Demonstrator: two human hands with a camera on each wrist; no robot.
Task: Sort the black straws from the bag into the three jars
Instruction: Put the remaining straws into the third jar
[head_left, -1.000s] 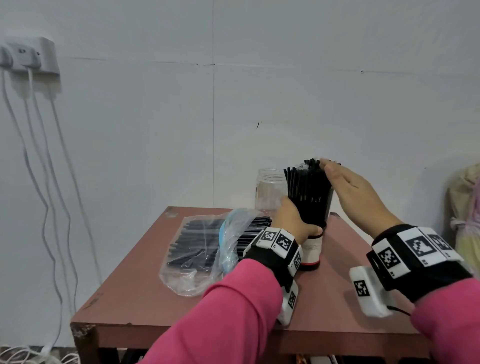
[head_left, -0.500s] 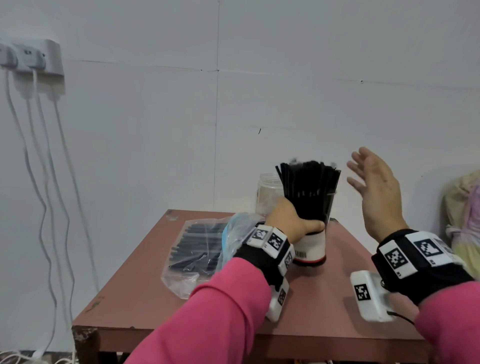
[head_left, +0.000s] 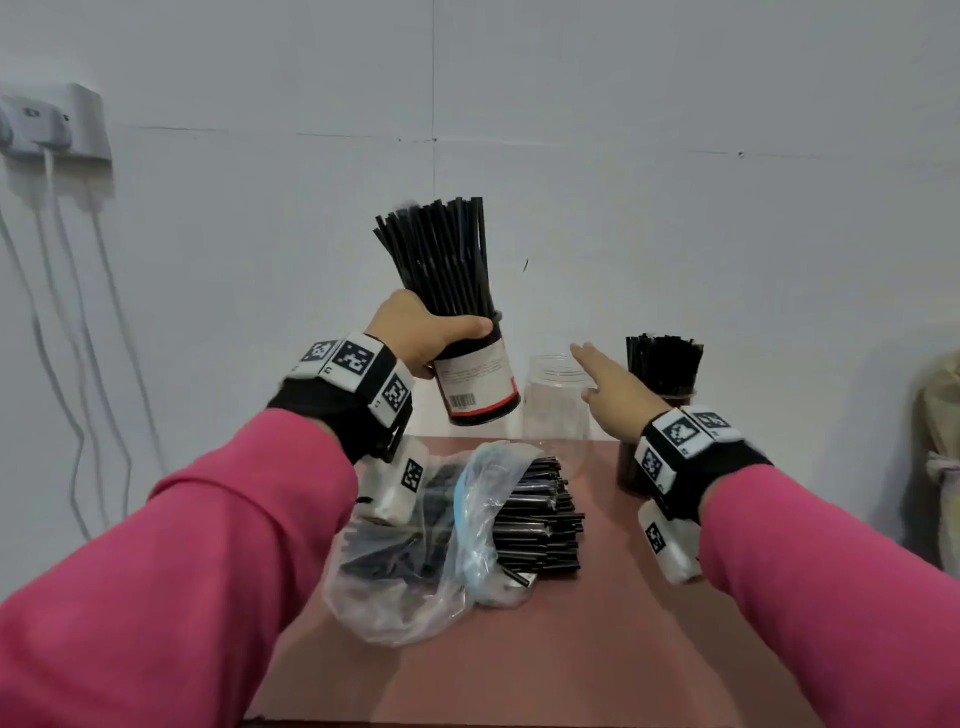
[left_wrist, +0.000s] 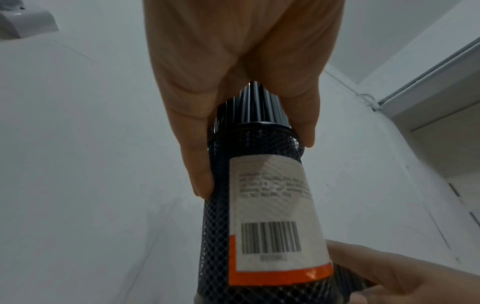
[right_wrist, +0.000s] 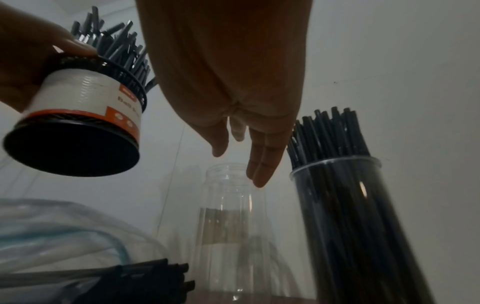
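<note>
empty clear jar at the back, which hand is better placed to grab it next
Right. The right hand is open, its fingertips at the empty clear jar rim. The left hand holds the labelled jar of straws in the air.

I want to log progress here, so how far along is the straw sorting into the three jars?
Roughly two thirds done. The clear tube jar on the right stands full of straws. The left hand grips the labelled mesh jar, also packed, lifted and tilted above the table. The right hand reaches, open, toward the empty clear jar. A stack of straws still lies at the bag.
</note>
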